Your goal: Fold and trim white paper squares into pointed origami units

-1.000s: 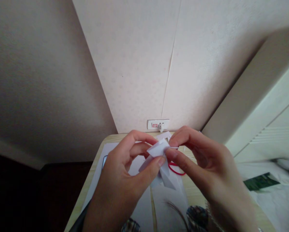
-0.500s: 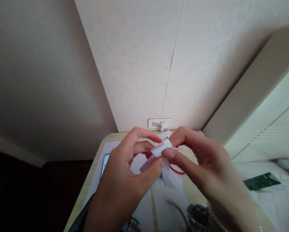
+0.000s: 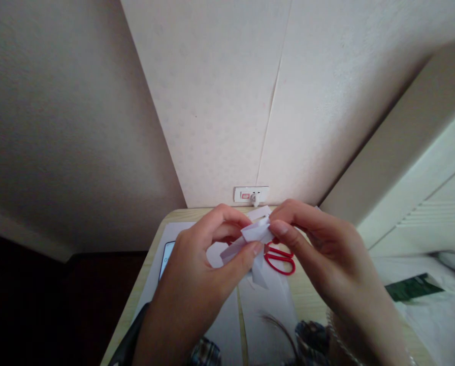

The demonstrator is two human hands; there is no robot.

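A small piece of folded white paper is held up between both hands above the table. My left hand pinches it from the left, thumb below and fingertips behind. At its upper right end, the thumb and index finger of my right hand are closed on the paper. Pointed flaps of the paper hang below the left thumb. Red-handled scissors lie on the table just beyond the hands, their blades hidden behind the paper and fingers.
White paper sheets cover much of the pale wooden table. A phone with a lit screen lies by the left wrist. The wall socket holds a plug. Glasses and a green packet lie on white cloth at right.
My right fingertips have shifted slightly right and up along the paper's edge. The folded paper has turned a little, and more of the red scissor handles shows.
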